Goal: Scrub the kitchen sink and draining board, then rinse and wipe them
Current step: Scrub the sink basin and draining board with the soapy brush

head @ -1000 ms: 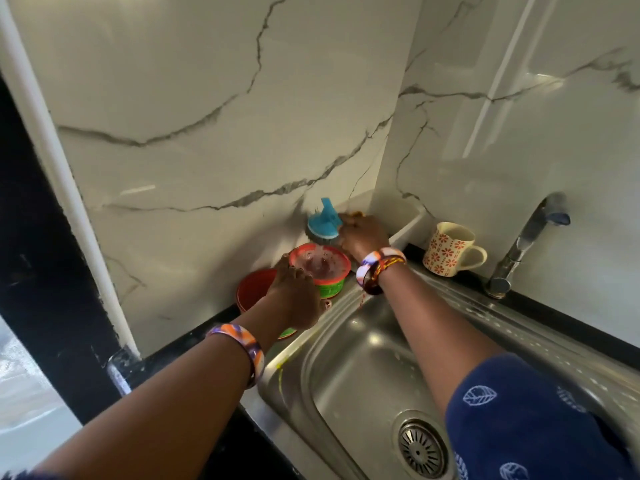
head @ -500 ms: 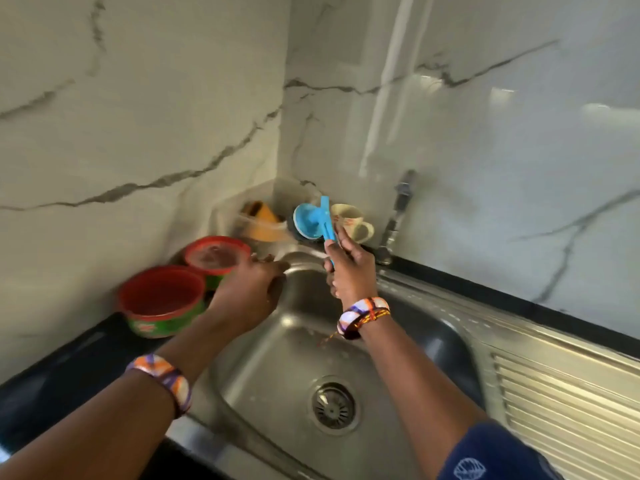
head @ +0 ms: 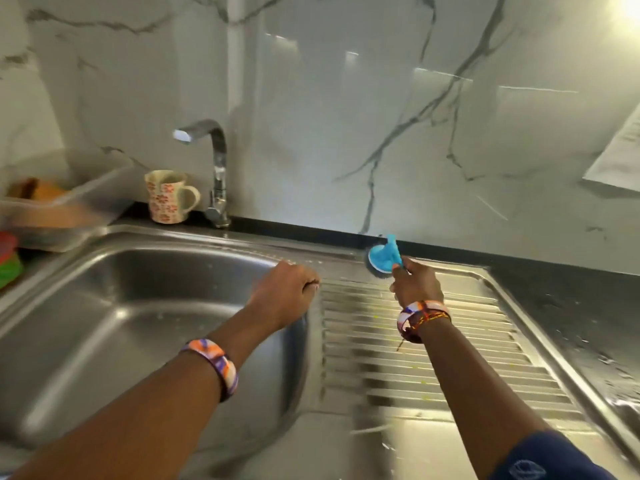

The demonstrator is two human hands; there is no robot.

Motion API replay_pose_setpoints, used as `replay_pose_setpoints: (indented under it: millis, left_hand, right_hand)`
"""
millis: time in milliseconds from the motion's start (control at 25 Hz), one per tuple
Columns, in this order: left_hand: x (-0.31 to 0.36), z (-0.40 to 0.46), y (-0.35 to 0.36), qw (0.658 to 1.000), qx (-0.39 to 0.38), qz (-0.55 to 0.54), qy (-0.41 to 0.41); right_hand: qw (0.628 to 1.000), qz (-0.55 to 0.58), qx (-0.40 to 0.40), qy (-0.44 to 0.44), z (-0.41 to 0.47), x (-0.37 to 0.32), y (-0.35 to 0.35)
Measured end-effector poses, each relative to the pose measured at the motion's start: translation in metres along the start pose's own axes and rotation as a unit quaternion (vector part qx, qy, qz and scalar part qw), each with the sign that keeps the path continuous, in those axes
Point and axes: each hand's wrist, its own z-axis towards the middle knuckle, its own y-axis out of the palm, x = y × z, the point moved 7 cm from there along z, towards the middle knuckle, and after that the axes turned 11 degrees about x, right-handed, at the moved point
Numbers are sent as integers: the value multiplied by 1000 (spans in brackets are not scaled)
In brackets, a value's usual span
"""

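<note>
The right hand [head: 417, 284] curls its fingers round the handle of a blue scrubbing brush [head: 382, 257], whose round head sits at the far edge of the draining board [head: 433, 362], close to where the steel meets the black worktop [head: 571, 289] and the wall; whether the bristles actually touch the metal cannot be told. The left hand [head: 285, 294] rests on the steel strip between the sink [head: 145, 327] and the draining board, its fingers curled under and pressed together, holding nothing that can be seen. The sink bowl lies to the left, the ridged draining board to the right, with small pale specks on its ridges and water drops on the worktop beside it. Each wrist carries a patterned orange, purple and white bangle [head: 216, 367], and a dark blue sleeve [head: 540, 459] with a leaf print shows at the lower right. Behind the sink a chrome tap [head: 214, 168] stands with its spout turned left, and just beside it a cream mug [head: 166, 197] with red flowers stands upright. Further left sits a clear plastic tub [head: 69, 209] with something orange inside, blurred, and at the left edge a red and green container [head: 8, 261], partly cut off. The marbled white wall [head: 346, 116] reflects light. No brand, label or writing can be read anywhere; a white sheet [head: 620, 157] at the right edge is too blurred to tell.
</note>
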Motion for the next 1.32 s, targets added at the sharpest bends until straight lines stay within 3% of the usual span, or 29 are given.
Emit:
replay_pose_setpoints:
  millis: [120, 280, 360, 440, 640, 720, 800, 1000, 1120, 1320]
  left_hand:
    - [4, -6, 30, 996, -58, 36, -50]
    - [0, -21, 63, 969, -205, 124, -68]
    - [6, -25, 71, 956, -253, 136, -52]
    - [17, -28, 78, 945, -280, 166, -38]
    - [23, -22, 82, 940, -275, 197, -39]
    - [20, -21, 83, 940, -275, 194, -51]
    - [20, -22, 82, 941, -272, 190, -64]
    - [23, -22, 81, 938, -280, 177, -100]
    - [26, -21, 81, 939, -282, 167, -101]
    - [18, -20, 82, 945, -260, 172, -98]
  right_hand:
    - [993, -95, -65, -26, -2, 16, 11]
    - [962, -79, -186, -181, -50, -15, 51]
    - [961, -90, -171, -198, -37, -6, 38]
    - [969, -129, -140, -160, 5, 35, -3]
    - [977, -211, -7, 41, 93, 138, -139]
    - [974, -225, 1, 17, 86, 129, -139]
    - [974, -209, -30, -76, 54, 95, -101]
    - [957, -88, -196, -193, -35, -1, 19]
    - [956, -50, -228, -176, -21, 2, 28]
    - [975, -161, -140, -62, 89, 90, -69]
